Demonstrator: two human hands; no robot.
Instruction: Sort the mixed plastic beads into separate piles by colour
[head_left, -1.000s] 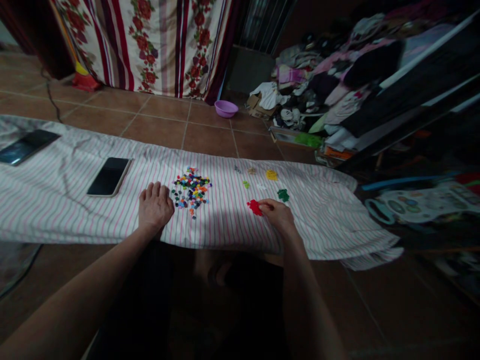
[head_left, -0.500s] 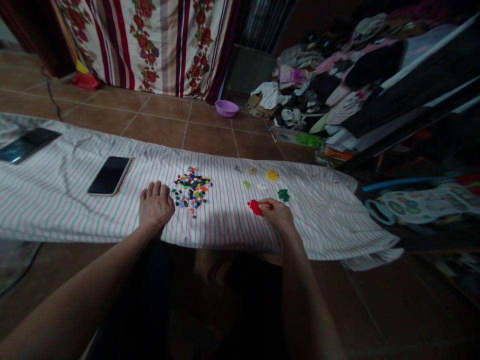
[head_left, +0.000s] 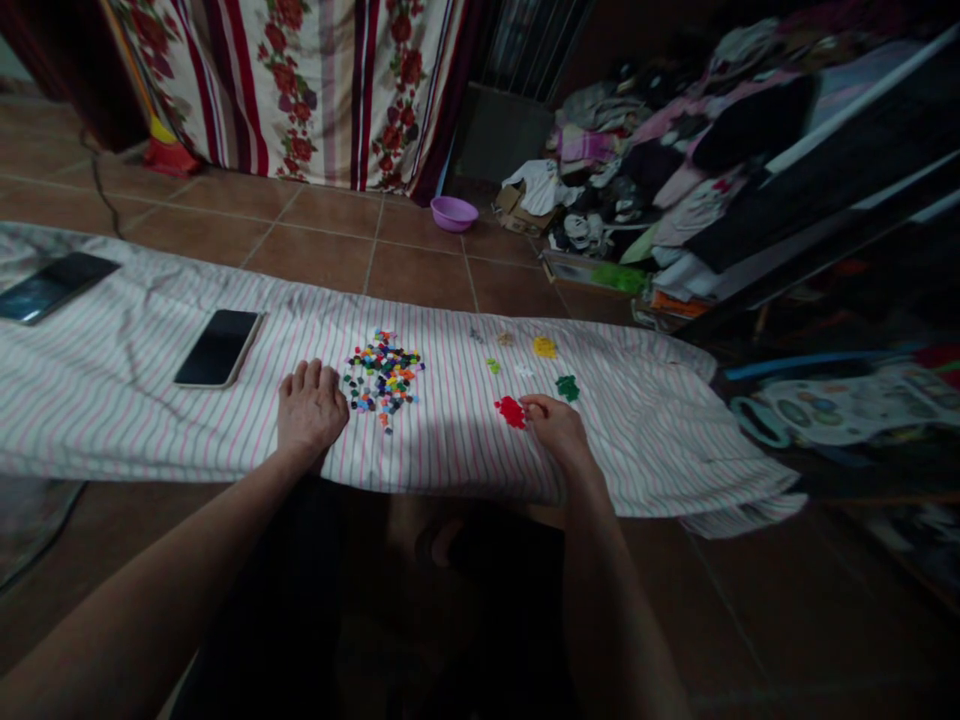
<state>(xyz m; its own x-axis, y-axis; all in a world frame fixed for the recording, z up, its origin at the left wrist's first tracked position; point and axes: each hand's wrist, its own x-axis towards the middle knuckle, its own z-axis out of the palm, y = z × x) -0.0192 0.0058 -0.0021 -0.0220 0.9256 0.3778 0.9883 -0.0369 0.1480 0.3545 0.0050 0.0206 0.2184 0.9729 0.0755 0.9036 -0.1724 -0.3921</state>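
My left hand [head_left: 310, 408] lies palm down on the striped cloth [head_left: 457, 455], fingers stretched out, just left of a mixed pile of small coloured beads [head_left: 387, 375]. With thumb and forefinger pressed together, my right hand [head_left: 556, 424] rests at the right edge of a red bead pile [head_left: 511, 411]. Whether a bead is between those fingertips is hidden. Beyond it are small groups of dark green beads [head_left: 568, 387], yellow beads [head_left: 544, 347], white beads [head_left: 524, 370], light green beads [head_left: 493, 366], tan beads [head_left: 505, 340] and grey beads [head_left: 477, 337].
A phone [head_left: 220, 348] lies left of my left hand, and a dark tablet-like device [head_left: 56, 287] is farther left. On the tiled floor behind stands a purple basin [head_left: 454, 214]. Heaped clothes [head_left: 637, 150] fill the back right. A patterned curtain [head_left: 330, 90] hangs behind.
My right hand has shifted slightly right, off the red beads, so more of that pile shows. My left hand has stayed in place.
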